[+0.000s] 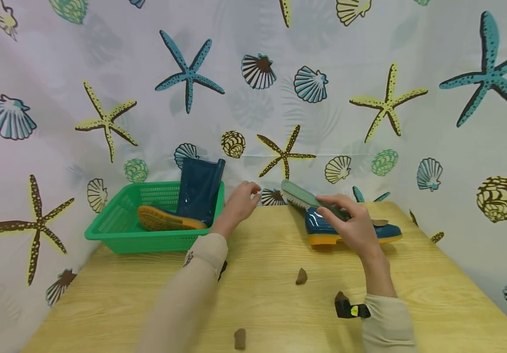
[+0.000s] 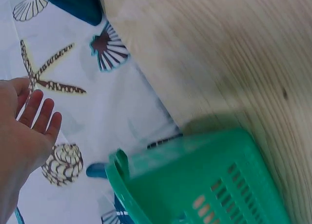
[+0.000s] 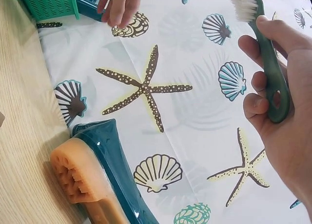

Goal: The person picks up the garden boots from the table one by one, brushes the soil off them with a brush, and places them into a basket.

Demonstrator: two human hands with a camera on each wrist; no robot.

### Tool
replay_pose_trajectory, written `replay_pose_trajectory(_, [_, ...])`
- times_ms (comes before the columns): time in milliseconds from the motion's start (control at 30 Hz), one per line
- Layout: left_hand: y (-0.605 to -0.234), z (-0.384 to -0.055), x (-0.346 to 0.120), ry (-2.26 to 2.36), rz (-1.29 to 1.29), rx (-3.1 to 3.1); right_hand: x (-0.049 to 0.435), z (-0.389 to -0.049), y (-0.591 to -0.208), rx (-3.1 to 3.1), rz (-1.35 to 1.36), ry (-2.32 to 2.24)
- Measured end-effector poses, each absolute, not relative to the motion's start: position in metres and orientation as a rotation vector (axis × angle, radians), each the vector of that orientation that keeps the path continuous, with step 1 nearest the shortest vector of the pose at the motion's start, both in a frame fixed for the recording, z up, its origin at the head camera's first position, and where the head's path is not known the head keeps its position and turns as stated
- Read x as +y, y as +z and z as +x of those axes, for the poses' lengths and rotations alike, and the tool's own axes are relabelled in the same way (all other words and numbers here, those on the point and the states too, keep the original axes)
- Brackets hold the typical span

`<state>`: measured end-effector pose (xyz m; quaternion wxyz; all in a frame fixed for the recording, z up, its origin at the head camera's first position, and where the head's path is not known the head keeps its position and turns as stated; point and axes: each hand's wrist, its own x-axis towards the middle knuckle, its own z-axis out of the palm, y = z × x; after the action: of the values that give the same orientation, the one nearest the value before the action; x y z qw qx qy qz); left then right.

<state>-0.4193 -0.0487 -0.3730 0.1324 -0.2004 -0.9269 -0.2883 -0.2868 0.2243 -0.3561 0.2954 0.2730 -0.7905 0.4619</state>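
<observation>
My right hand (image 1: 355,226) grips the handle of a green scrub brush (image 1: 299,192) with pale bristles. In the right wrist view its fingers curl round the brush handle (image 3: 273,72). Below it, a blue rain boot (image 1: 319,223) with a yellow-orange sole lies on the table, partly hidden by the hand; its heel (image 3: 73,170) shows in the right wrist view. My left hand (image 1: 238,205) is in the air just right of the green basket (image 1: 147,243), fingers loosely bent and holding nothing. A second blue rain boot (image 1: 198,189) lies in that basket, its shaft over the back rim.
On the wooden table (image 1: 271,314) lie small brown lumps, one near the middle (image 1: 301,276) and one at the front (image 1: 239,339). Another brown piece (image 1: 379,222) is on the boot at right. A shell-and-starfish patterned cloth (image 1: 253,122) hangs behind and at both sides.
</observation>
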Motion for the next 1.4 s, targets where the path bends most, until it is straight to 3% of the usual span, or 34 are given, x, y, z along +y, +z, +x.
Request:
replay_pose_trajectory(233, [-0.387, -0.421, 0.0, -0.953, -0.594, -2.78, 0.233, -0.287, -0.357, -2.041, 0.761, 1.254])
replay_pose_trajectory(767, [-0.423, -0.399, 0.073, -1.845, -0.383, -2.665, 0.236, -0.285, -0.356, -2.014, 0.694, 1.303])
replay_pose_trajectory(1400, [-0.439, -0.395, 0.084, -2.09, -0.216, -2.596, 0.238, -0.281, -0.352, -2.022, 0.678, 1.276])
